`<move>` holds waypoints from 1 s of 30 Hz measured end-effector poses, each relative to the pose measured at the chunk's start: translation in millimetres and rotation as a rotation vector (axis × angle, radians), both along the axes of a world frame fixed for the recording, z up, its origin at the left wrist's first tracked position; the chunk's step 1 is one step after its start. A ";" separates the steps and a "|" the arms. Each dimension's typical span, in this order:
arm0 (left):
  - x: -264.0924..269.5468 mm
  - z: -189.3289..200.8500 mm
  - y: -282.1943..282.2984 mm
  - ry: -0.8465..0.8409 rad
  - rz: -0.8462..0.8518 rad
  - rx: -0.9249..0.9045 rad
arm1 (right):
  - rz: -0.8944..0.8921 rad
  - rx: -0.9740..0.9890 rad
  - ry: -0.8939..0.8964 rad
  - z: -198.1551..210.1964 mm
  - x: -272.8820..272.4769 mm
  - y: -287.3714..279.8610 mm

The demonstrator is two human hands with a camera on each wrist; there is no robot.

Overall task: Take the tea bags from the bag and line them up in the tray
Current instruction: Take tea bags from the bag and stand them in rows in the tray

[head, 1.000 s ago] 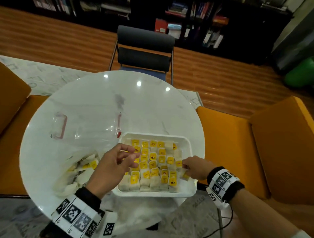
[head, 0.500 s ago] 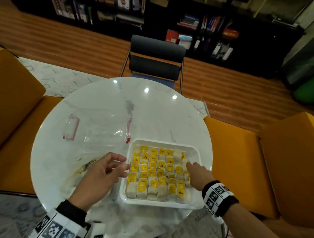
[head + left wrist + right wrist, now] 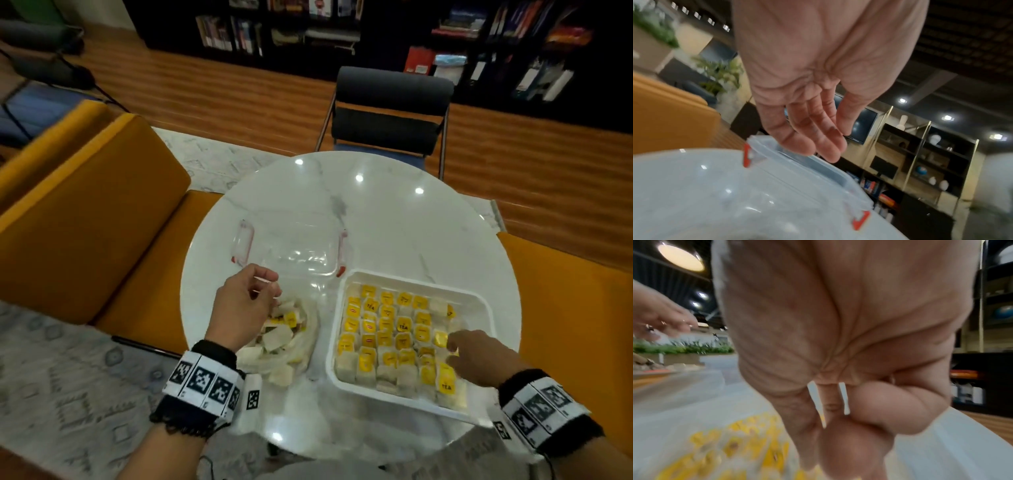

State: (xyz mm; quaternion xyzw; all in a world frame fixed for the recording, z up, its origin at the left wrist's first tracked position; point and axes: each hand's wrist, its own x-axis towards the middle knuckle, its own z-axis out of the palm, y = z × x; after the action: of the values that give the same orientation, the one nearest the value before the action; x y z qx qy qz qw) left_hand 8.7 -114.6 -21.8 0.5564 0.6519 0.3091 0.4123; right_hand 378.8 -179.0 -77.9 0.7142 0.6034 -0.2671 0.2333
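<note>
Round table (image 3: 394, 219), bare marble far side. White tray (image 3: 479, 301) near right, tea bags (image 3: 387, 329) filling it; clear bag (image 3: 291, 339) left. My left hand (image 3: 239, 308) hovers over bag, fingers loose, empty per wrist view. My right hand (image 3: 479, 359) curled at tray's right edge; grip unclear.

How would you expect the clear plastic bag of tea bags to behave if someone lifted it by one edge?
The clear plastic bag lies crumpled and slumped on the table, so it would probably sag rather than hold shape. The loose tea bags inside look small and light, and would likely slide toward the low end or spill from the opening.
</note>
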 end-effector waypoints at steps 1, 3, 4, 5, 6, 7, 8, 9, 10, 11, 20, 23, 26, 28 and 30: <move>-9.7 -2.0 2.2 0.050 0.011 -0.002 | 0.001 0.032 0.032 6.9 -7.8 4.4; -28.7 -5.2 5.4 0.140 0.013 -0.030 | 0.031 0.127 0.119 24.6 -30.3 14.4; -37.3 -6.6 6.0 0.189 -0.001 -0.047 | 0.067 0.186 0.172 34.3 -45.3 19.3; -44.8 -8.3 5.9 0.230 -0.027 -0.070 | 0.107 0.241 0.237 44.7 -63.0 24.0; -50.9 -10.1 5.9 0.254 -0.056 -0.097 | 0.149 0.286 0.305 53.2 -82.7 28.2; -55.7 -12.8 5.6 0.268 -0.087 -0.129 | 0.184 0.299 0.373 60.3 -104.3 31.2; -59.1 -15.6 5.3 0.279 -0.116 -0.157 | 0.214 0.302 0.445 63.6 -125.7 33.1; -61.2 -19.1 5.5 0.292 -0.144 -0.179 | 0.243 0.293 0.491 63.8 -146.5 34.6; -62.5 -22.7 5.6 0.303 -0.168 -0.189 | 0.265 0.293 0.525 60.0 -165.4 36.6; -62.8 -26.7 6.7 0.313 -0.189 -0.184 | 0.270 0.287 0.536 55.7 -183.0 40.1; -53.8 -68.1 22.7 0.647 -0.455 -0.375 | 0.190 0.056 0.367 2.6 -263.8 77.0; -66.3 -70.5 31.5 0.687 -0.432 -0.361 | 0.105 0.000 0.314 -8.1 -256.6 83.8; -70.3 -76.4 40.6 0.598 -0.441 -0.349 | 0.003 0.065 0.327 -11.9 -258.5 95.6; -68.1 -80.0 44.4 0.535 -0.462 -0.331 | -0.005 0.101 0.288 -11.4 -264.8 101.7; -66.2 -82.1 46.1 0.548 -0.480 -0.264 | 0.014 0.133 0.263 -13.1 -272.1 102.9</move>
State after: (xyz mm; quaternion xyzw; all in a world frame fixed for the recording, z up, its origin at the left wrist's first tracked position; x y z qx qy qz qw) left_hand -57.5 -68.5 -103.9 0.6972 0.6234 -0.0429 0.3512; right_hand 106.7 -76.1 -90.9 0.6829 0.6500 -0.3159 0.1061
